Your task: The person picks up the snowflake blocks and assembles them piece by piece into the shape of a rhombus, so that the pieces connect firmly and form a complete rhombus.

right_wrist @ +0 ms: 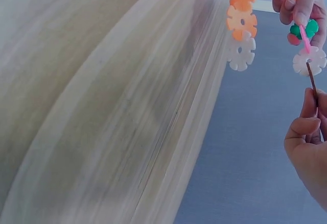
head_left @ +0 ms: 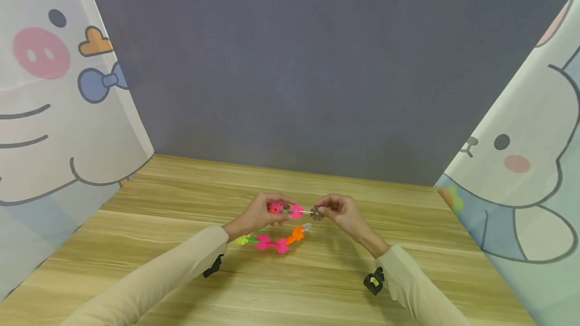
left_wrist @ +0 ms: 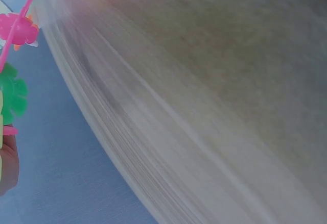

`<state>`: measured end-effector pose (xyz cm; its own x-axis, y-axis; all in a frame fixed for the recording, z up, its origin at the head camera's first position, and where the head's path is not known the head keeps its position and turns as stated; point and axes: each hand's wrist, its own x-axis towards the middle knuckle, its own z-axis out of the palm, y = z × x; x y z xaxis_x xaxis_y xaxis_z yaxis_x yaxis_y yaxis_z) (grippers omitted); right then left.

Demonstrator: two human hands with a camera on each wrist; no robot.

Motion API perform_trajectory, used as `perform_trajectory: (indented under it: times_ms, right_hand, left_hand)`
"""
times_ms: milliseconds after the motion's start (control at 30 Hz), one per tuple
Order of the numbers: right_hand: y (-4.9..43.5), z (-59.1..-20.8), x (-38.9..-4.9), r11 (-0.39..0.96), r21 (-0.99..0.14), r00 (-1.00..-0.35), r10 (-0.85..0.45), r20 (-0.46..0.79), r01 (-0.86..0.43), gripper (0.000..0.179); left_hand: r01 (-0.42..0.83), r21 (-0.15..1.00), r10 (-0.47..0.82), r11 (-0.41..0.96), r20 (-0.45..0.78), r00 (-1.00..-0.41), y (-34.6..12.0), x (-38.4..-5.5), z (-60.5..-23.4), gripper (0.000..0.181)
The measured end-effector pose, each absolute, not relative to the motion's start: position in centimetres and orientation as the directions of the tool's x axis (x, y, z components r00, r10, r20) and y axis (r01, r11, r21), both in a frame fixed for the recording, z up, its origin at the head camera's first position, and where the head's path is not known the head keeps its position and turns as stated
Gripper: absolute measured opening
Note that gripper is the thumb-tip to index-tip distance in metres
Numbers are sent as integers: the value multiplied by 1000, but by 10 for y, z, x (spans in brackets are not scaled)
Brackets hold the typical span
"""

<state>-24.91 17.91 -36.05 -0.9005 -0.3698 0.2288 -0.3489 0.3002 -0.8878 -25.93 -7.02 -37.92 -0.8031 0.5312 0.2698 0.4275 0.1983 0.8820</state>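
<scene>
My left hand (head_left: 260,209) grips a chain of notched plastic snowflake discs, its fingers around a red disc (head_left: 275,208) and a green disc (right_wrist: 309,28). Right of these fingers, a pink disc (head_left: 296,211) joins a white disc (right_wrist: 300,61). My right hand (head_left: 345,213) pinches a brown disc (head_left: 316,214), whose edge meets the white disc's slots in the right wrist view. Below the hands the chain curves through a yellow-green disc (head_left: 242,240), pink discs (head_left: 263,242) and an orange disc (head_left: 297,233) to a white end disc (right_wrist: 241,53).
The wood-grain table (head_left: 181,185) lies beneath both hands. A dark grey panel (head_left: 290,64) rises at its back edge. Cartoon-printed panels (head_left: 41,114) flank it left and right. Black wrist cameras (head_left: 374,281) sit under the sleeves.
</scene>
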Motion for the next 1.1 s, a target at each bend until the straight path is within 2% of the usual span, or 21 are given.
perform_trajectory:
  times_ms: [367,600,900,1100]
  right_hand:
    - [172,-363,-249,235,-920,-920,-316,232,-313,13]
    - [170,-366,-250,219,-925,-920,-315,234,-311,13]
    - [165,-367,-249,268,-906,-918,-314,241,-329,12]
    - [162,-366,-248,302,-897,-925,-301,231,-322,11]
  left_hand:
    - [416,887,513,202,266,-816,-70,-260,-379,32]
    - [428,888,520,171,287,-804,-72,-261,-382,32]
    - [416,893,517,169,279,-809,-73,-260,-383,35]
    - [424,889,531,171,280,-800,-73,-248,-367,34]
